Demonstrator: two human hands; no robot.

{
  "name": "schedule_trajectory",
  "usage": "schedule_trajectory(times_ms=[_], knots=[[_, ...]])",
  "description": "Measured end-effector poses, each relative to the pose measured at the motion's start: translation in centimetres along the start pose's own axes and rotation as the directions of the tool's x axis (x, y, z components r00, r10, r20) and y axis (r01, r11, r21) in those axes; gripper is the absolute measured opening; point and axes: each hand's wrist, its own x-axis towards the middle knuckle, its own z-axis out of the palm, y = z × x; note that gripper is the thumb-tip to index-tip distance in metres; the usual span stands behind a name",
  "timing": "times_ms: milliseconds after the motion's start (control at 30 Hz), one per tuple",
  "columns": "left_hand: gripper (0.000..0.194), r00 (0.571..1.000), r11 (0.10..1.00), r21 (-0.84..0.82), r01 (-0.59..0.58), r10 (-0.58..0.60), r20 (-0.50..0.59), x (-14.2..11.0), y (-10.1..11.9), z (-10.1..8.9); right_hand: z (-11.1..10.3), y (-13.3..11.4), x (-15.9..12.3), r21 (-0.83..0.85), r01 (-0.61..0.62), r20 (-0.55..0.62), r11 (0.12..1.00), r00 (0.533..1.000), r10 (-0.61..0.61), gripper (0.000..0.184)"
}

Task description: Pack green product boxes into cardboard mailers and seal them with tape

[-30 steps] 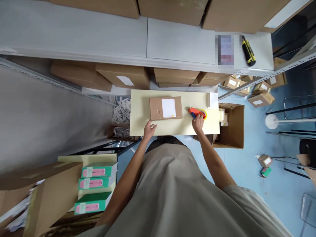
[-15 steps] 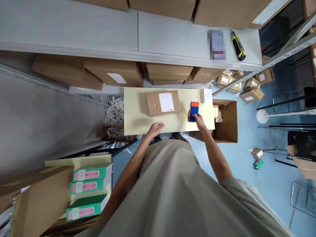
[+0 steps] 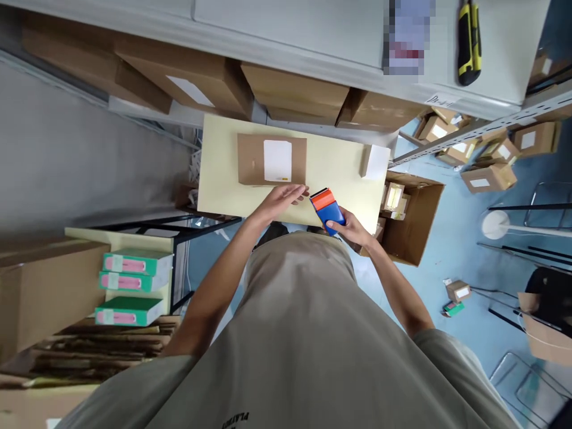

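My right hand is wrapped round the blue body of a blue and orange tape dispenser, thumb across its face. The dispenser is raised near the table's front edge and tilted, its orange end with a dark edge pointing up and left. Just left of it, my left hand is open, fingers stretched towards the dispenser but apart from it. Behind that hand, a closed brown cardboard box with a white label lies on the pale yellow table. Whether the left fingertips touch the box's near corner, I cannot tell.
A small white box stands at the table's right end. Beside it is a large open carton with small boxes inside. A shelf overhead bears a yellow and black utility knife. Green boxes sit at the left.
My right hand has lifted the tape dispenser off the table and brought it left, tilting it. My left hand has moved right and forward, towards it. The view has shifted too.
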Motion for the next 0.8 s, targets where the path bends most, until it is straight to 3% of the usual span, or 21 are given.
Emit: schedule_trajectory(times_ms=[300, 533, 667, 800], knots=[[0.061, 1.000, 1.000, 0.010, 0.013, -0.013, -0.010, -0.9, 2.5, 4.3, -5.0, -0.9, -0.6, -0.276, 0.073, 0.144, 0.958, 0.989, -0.034, 0.061], [0.050, 1.000, 1.000, 0.008, 0.005, -0.005, -0.028, -1.3, 3.6, 5.0, -6.1, -2.6, -0.4, -0.451, 0.151, 0.194, 0.879, 0.979, -0.069, 0.058], [0.045, 0.999, 1.000, 0.027, 0.004, -0.002, -0.051, -0.9, 2.9, 4.7, -6.3, -3.3, 0.0, -0.516, 0.174, 0.233, 0.839, 0.971, -0.059, 0.057], [0.042, 0.998, 1.000, 0.021, -0.011, 0.013, -0.068, -0.5, 0.7, 4.6, -6.1, -3.6, 0.8, -0.542, 0.183, 0.269, 0.820, 0.963, -0.037, 0.056]])
